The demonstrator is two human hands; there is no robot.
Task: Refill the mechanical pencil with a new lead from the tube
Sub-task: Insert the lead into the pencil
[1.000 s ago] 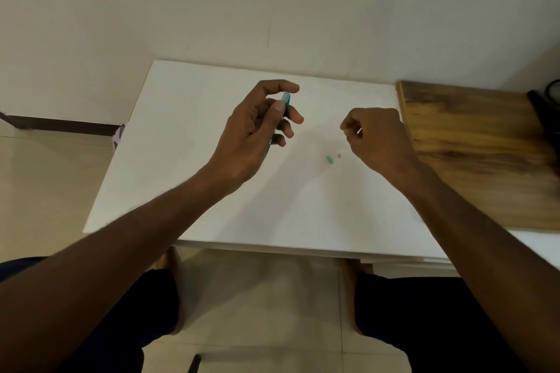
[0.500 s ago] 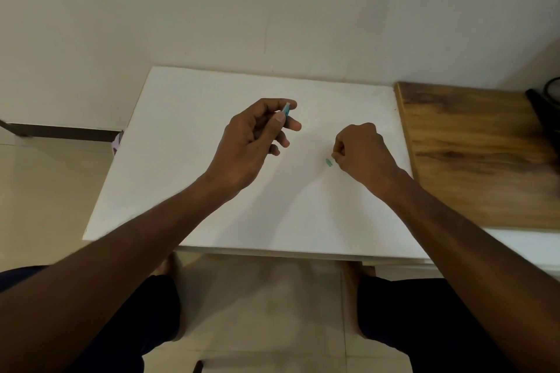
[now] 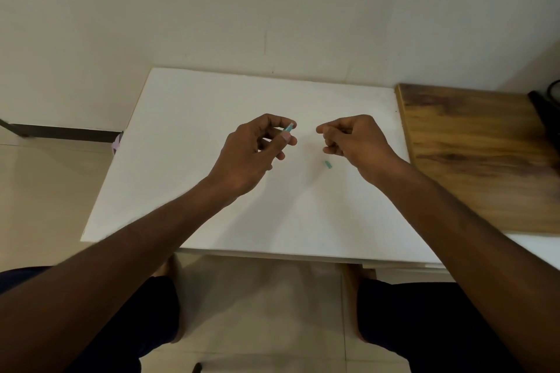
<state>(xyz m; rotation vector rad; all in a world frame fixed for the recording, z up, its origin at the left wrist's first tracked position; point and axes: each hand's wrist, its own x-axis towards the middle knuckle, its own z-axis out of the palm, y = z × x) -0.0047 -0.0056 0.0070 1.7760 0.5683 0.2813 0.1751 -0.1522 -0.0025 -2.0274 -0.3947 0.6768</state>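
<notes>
My left hand is shut on a teal mechanical pencil. Only the pencil's upper end shows between thumb and forefinger, pointing up and right. My right hand hovers just right of it, above the white table. Its thumb and forefinger are pinched together and point at the pencil's end. What they pinch is too small to make out. A small teal cap lies on the table below my right hand. No lead tube is visible.
A wooden board adjoins the table on the right, with a dark object at its far end. A wall runs behind the table. The table's front edge is above my knees.
My right hand dipped to the table beside the teal cap, then rose and moved left toward the pencil. The tiny pale piece that lay by the cap no longer shows. My left hand lowered slightly.
</notes>
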